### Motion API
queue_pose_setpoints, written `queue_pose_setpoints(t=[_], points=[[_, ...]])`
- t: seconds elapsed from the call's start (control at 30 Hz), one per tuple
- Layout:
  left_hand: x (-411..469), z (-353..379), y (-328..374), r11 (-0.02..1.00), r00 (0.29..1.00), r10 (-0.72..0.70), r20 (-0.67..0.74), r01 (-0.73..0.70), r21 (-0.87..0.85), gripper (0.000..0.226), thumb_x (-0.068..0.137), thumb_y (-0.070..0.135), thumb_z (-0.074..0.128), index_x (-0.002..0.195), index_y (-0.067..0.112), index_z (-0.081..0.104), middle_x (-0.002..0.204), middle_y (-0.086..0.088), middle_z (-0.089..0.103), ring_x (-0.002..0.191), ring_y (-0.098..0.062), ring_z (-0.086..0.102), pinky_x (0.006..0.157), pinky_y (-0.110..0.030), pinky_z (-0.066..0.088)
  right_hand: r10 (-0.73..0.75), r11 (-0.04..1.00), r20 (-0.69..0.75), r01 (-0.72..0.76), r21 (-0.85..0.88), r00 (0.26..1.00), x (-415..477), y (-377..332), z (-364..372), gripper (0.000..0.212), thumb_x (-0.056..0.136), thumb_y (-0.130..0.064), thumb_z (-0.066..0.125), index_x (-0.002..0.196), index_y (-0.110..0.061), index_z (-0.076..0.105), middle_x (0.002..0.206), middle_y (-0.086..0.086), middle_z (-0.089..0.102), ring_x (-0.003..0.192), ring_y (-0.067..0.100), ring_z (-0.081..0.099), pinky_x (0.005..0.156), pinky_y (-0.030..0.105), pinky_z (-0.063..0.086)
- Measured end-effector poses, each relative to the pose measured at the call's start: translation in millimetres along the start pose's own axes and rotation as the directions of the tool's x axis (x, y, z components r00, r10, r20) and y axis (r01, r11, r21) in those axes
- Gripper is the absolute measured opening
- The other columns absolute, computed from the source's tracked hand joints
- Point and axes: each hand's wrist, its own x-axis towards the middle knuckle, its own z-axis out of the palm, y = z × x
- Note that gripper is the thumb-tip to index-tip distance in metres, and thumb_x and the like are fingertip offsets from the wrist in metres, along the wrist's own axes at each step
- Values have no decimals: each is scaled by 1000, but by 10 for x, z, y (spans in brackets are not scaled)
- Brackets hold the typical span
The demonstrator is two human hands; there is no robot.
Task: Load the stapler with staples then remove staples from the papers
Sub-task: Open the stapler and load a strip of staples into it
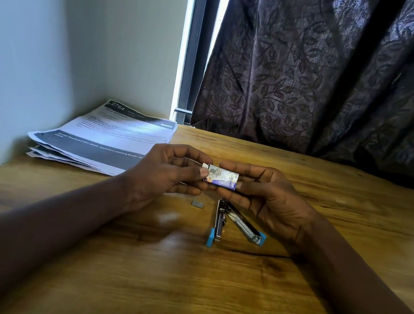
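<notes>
Worktop (183,297) carries splayed-open stapler (237,220) near; just beyond, fingers (193,154) of left hand (162,174) and right hand (268,201) pinch staple box (221,177); papers (109,139) far left.

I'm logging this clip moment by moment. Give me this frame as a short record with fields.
left hand: pinches the staple box at its left end
right hand: grips the staple box's right end
stapler: swung open, lying on the table by the right hand
loose staple strip: on the table, left of the stapler
papers: stacked at the far left, untouched
</notes>
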Motion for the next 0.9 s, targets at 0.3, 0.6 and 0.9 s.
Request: queue_pose_setpoints(t=[0.3,0.6,0.9], points=[[6,-15,-9,1000,1000,-22,12,22,-10,38,68,13,78,105,5,72,95,-21,76,72,-19,74,64,-28,64,-1,1000,0,1,1,1000,2,-7,-41,36,91,16,44,120,7,65,121,27,69,104,37,73,85,35,61],[34,1,-65,991,994,98,-48,-93,99,36,67,20,80,96,1,70,77,-18,75,63,-19,71,61,-29,63,-83,995,56,86,-45,995,38,66,-38,43,86,12,61,128,8,60,122,26,69,108,34,71,88,30,60],[83,-22,-150,809,957,288,41,-266,524,18,88,34,73,95,18,76,83,0,77,73,-14,74,69,-26,60,-487,648,-356,57,-759,798,132,34,-367,16,85,-20,79,100,-22,75,102,0,76,87,12,75,76,32,63]])
